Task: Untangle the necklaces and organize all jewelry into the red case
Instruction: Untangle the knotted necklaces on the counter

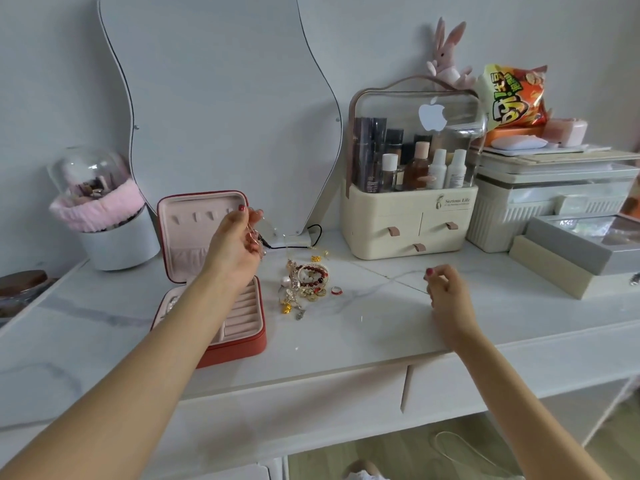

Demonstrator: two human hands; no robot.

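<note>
A thin necklace (255, 233) is pinched by the left hand (235, 244) before the open red case (221, 327); the right hand (446, 292) is loosely curled near the tabletop's (346, 334) front edge, its pinch uncertain.

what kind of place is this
Most likely a bedroom dressing table: a wavy mirror leans on the wall, a cosmetics organiser holds bottles, and a brush holder stands beside the open red case.

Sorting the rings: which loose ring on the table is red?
The small red ring, lying alone just right of the jewelry pile; the pile's other rings look gold.
</note>
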